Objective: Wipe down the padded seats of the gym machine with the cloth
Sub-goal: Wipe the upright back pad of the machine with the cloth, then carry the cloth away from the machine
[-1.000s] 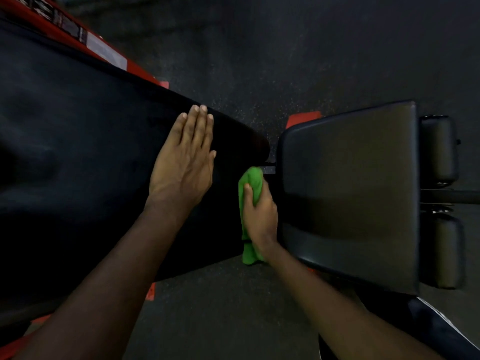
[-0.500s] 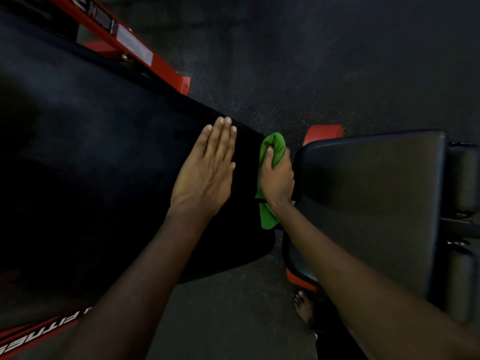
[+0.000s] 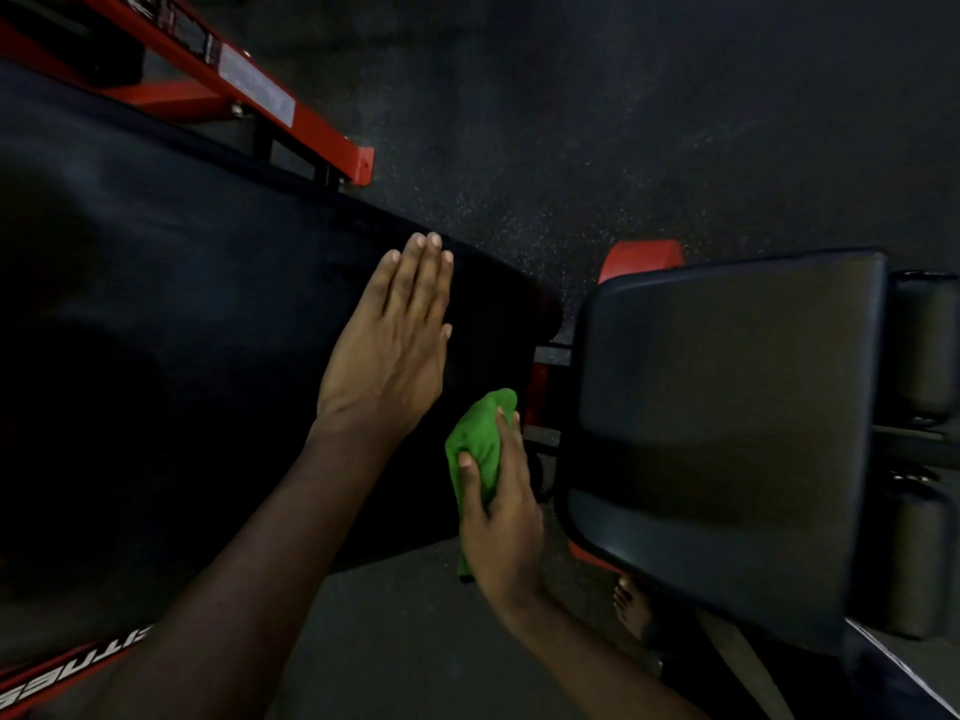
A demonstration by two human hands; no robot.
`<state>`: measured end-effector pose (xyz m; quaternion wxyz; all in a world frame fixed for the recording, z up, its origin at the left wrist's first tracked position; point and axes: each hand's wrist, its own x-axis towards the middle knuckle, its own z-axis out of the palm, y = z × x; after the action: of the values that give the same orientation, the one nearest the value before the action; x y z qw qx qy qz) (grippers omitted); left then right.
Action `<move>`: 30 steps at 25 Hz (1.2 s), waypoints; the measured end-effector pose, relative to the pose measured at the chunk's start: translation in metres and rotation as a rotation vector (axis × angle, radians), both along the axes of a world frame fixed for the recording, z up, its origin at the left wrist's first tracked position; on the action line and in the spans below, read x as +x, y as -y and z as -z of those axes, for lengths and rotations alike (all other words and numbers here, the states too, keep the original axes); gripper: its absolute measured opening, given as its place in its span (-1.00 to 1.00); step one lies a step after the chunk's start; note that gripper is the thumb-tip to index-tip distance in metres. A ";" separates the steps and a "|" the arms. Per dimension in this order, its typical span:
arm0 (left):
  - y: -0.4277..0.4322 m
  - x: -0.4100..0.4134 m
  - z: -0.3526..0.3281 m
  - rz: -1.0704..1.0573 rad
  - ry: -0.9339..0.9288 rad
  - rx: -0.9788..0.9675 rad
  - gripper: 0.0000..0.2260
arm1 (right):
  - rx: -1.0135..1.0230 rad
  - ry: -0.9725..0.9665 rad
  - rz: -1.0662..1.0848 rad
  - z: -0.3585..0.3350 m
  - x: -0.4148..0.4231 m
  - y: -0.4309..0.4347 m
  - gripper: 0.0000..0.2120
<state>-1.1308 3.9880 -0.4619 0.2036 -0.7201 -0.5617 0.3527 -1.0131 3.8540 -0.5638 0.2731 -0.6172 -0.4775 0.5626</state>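
The left hand [image 3: 387, 350] is laid flat, fingers straight and together, on the long black pad [image 3: 182, 330] of the gym machine, close to the pad's rounded end; nothing is held by it. Just beside and below that hand, the green cloth [image 3: 480, 439] is gripped in the right hand [image 3: 501, 517], with the thumb laid across the bunched fabric and the fingers curled behind it. The cloth is pressed against the end edge of the long pad, near its lower corner, and a strip of it is seen hanging past the heel of the right hand.

To the right of the right hand, across a narrow gap, the shorter seat pad [image 3: 727, 433] is seen, apart from the cloth. A red frame bar [image 3: 537, 387] is visible in that gap, just beyond the cloth. Two roller pads [image 3: 924, 345] are mounted on the far side of the seat pad. Beyond the left hand's fingertips a red frame rail [image 3: 291, 116] is seen above the dark speckled floor [image 3: 571, 122]. A bare foot [image 3: 631, 605] is seen on the floor below the right wrist.
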 end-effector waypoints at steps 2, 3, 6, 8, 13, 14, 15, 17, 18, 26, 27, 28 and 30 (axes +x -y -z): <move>0.001 -0.001 0.001 0.001 0.005 0.023 -0.43 | 0.037 -0.021 -0.045 -0.003 0.003 0.002 -0.40; 0.000 -0.002 0.002 -0.001 0.006 0.027 -0.43 | 0.038 -0.030 -0.044 -0.003 0.004 0.000 -0.40; 0.002 0.000 0.002 -0.049 0.048 0.042 -0.43 | 0.012 -0.066 -0.015 0.005 0.006 -0.011 -0.39; 0.023 0.005 0.000 -0.118 0.111 0.063 -0.43 | 0.055 -0.034 0.011 0.013 0.004 -0.034 -0.40; 0.135 0.003 -0.017 -0.166 0.204 0.151 -0.43 | 0.095 0.074 0.032 0.002 -0.016 -0.124 -0.46; 0.149 -0.002 -0.023 -0.183 0.230 0.169 -0.43 | 0.154 0.057 0.011 -0.010 -0.021 -0.127 -0.47; 0.159 -0.006 -0.030 -0.190 0.254 0.180 -0.42 | 0.216 0.031 -0.032 -0.023 -0.025 -0.122 -0.46; 0.173 -0.012 -0.042 -0.178 0.271 0.182 -0.41 | 0.337 -0.019 -0.168 -0.043 -0.023 -0.102 -0.45; 0.179 -0.013 -0.046 -0.182 0.265 0.186 -0.41 | 0.400 -0.035 -0.232 -0.049 -0.020 -0.093 -0.44; 0.193 -0.016 -0.039 -0.165 0.181 0.263 -0.42 | 0.574 -0.042 -0.164 -0.080 -0.055 -0.114 -0.46; 0.194 -0.017 -0.037 -0.166 0.168 0.271 -0.43 | 0.669 -0.043 -0.223 -0.075 -0.051 -0.106 -0.46; 0.195 -0.016 -0.036 -0.173 0.165 0.273 -0.42 | 0.745 -0.050 -0.292 -0.068 -0.043 -0.099 -0.45; 0.196 -0.015 -0.036 -0.181 0.180 0.253 -0.42 | 0.787 -0.028 -0.411 -0.050 -0.020 -0.087 -0.44</move>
<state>-1.1461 3.7918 -0.4260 0.2090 -0.6638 -0.6801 0.2304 -1.0327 3.9405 -0.5141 0.3760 -0.3507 -0.7644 0.3890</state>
